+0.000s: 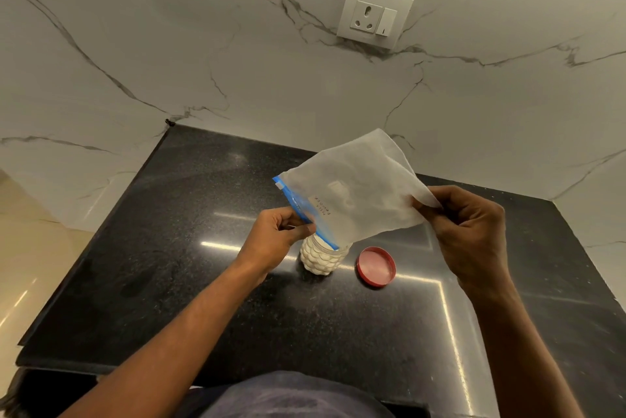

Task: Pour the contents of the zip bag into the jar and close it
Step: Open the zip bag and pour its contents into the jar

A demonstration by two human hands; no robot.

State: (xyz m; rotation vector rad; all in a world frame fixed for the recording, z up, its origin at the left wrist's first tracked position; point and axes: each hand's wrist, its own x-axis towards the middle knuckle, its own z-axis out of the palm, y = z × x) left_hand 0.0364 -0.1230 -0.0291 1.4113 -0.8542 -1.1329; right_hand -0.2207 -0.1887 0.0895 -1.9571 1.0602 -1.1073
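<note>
— Zip bag (pixel 355 194)?
— Held up over the black table (pixel 203 248), tilted, flat and limp, blue zip edge lowest, at the mouth of the jar (pixel 320 257).
— Left hand (pixel 277 231)?
— Pinching that zip edge, just above the jar's mouth.
— Right hand (pixel 471 231)?
— Gripping the bag's raised bottom corner, fingers curled round it.
— Jar?
— Upright on the table, bumpy-walled, white inside, uncapped.
— Lid (pixel 376 267)?
— Red, flat on the table just right of the jar, not touching.
— Behind?
— Marble wall (pixel 169 45) with a white socket (pixel 374 13).
</note>
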